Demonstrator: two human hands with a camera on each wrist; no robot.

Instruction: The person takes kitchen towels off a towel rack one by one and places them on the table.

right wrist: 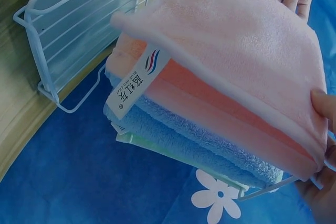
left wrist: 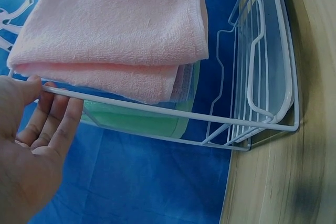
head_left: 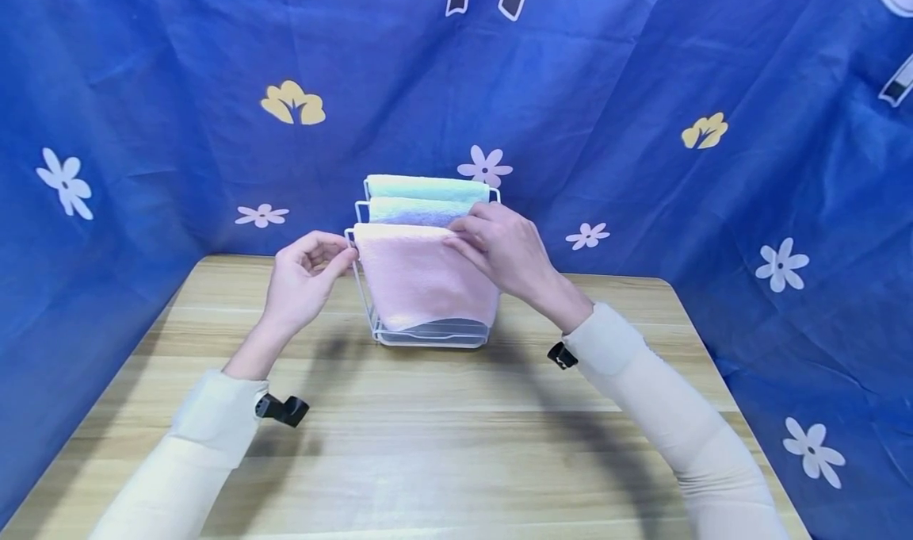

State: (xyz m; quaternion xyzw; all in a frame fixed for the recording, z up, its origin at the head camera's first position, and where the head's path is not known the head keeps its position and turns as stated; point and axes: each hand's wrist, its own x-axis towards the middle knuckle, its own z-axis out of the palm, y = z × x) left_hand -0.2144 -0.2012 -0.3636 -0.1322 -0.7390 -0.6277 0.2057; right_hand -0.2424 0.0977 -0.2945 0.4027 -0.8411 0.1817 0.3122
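Note:
A white wire rack [left wrist: 157, 109] holds three towels draped one behind another. In front hangs a pink towel [head_left: 424, 278]; a blue towel [right wrist: 173, 140] comes behind it, and a light green towel [head_left: 428, 185] is rearmost. My left hand [head_left: 299, 274] pinches the rack's upper left wire between thumb and fingers. At the towel's top right edge, my right hand [head_left: 506, 247] pinches the pink cloth, thumb in front. The right wrist view shows a white label [right wrist: 137, 85] on the pink towel's side edge. Part of the right hand's grip is hidden behind the cloth.
The rack's pale tray base stands on a wood-grain table [head_left: 399, 445] near its far edge. Blue fabric [head_left: 399, 64] with printed flowers hangs behind the table and on both sides. Each sleeve cuff carries a small black device [head_left: 281, 410].

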